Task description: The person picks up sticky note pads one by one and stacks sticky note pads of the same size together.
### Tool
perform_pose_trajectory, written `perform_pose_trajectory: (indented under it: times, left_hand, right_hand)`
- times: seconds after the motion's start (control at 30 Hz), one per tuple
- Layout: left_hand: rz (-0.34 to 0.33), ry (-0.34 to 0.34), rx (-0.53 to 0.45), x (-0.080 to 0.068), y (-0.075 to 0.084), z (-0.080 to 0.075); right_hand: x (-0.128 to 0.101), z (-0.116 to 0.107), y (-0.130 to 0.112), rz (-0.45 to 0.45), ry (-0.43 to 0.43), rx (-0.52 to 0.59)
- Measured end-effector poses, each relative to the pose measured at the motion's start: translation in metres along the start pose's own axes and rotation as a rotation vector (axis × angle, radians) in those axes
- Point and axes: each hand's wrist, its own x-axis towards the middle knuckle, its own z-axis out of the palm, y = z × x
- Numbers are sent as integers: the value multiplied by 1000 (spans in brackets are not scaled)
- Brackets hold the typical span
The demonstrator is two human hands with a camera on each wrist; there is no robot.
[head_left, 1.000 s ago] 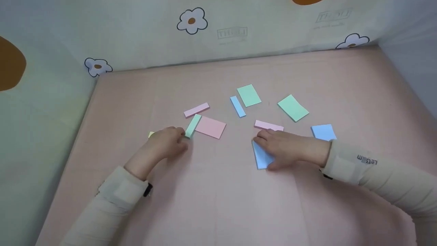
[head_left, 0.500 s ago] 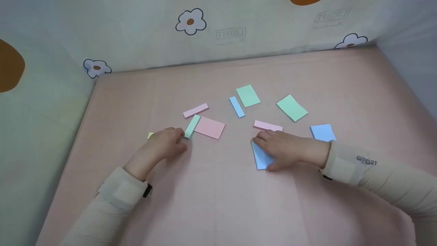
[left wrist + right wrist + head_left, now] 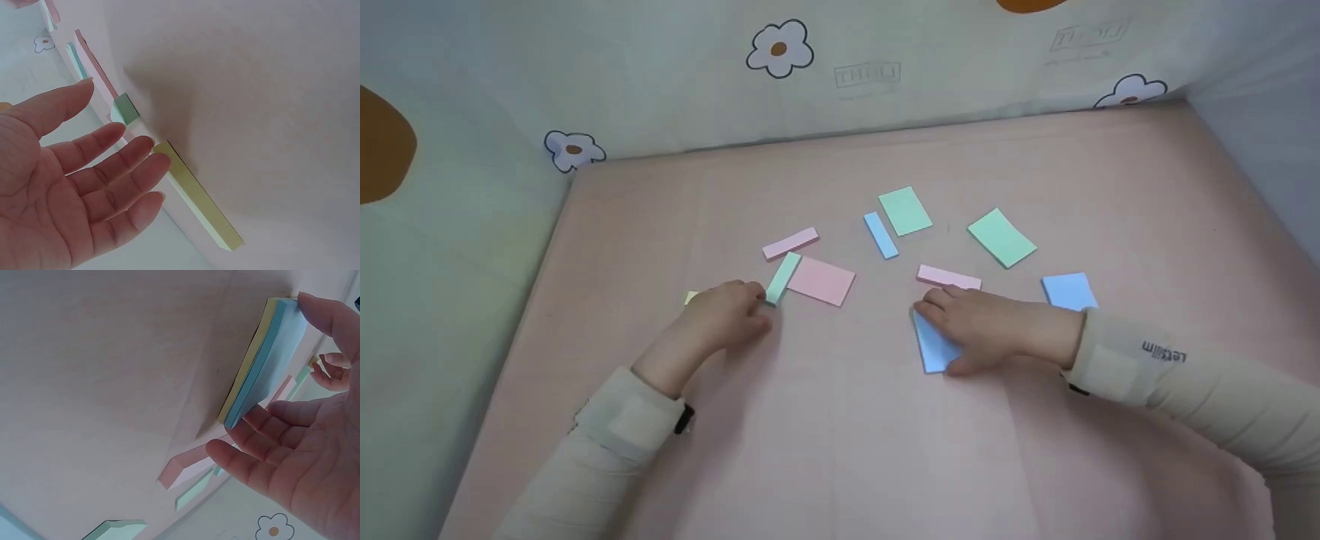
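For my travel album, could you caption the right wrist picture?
Fingers of the right hand hold a blue pad stacked on a yellow pad, with a pink block close by.

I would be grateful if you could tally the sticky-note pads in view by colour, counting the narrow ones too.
Green sticky-note pads: 3
Pink sticky-note pads: 3
Blue sticky-note pads: 3
Yellow sticky-note pads: 2, one beneath a blue pad
Total in view: 11
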Motion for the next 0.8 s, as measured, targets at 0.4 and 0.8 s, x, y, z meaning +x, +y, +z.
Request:
perform_pose_trajectory:
  times: [0.4,0.8]
  left_hand:
    - [34,7,10,-1,-3,1]
    - [20,-7,-3,1,-1,-1]
  right_hand:
    - [1,0,1,-12,6,9]
    - [2,-2,0,25,-21,13]
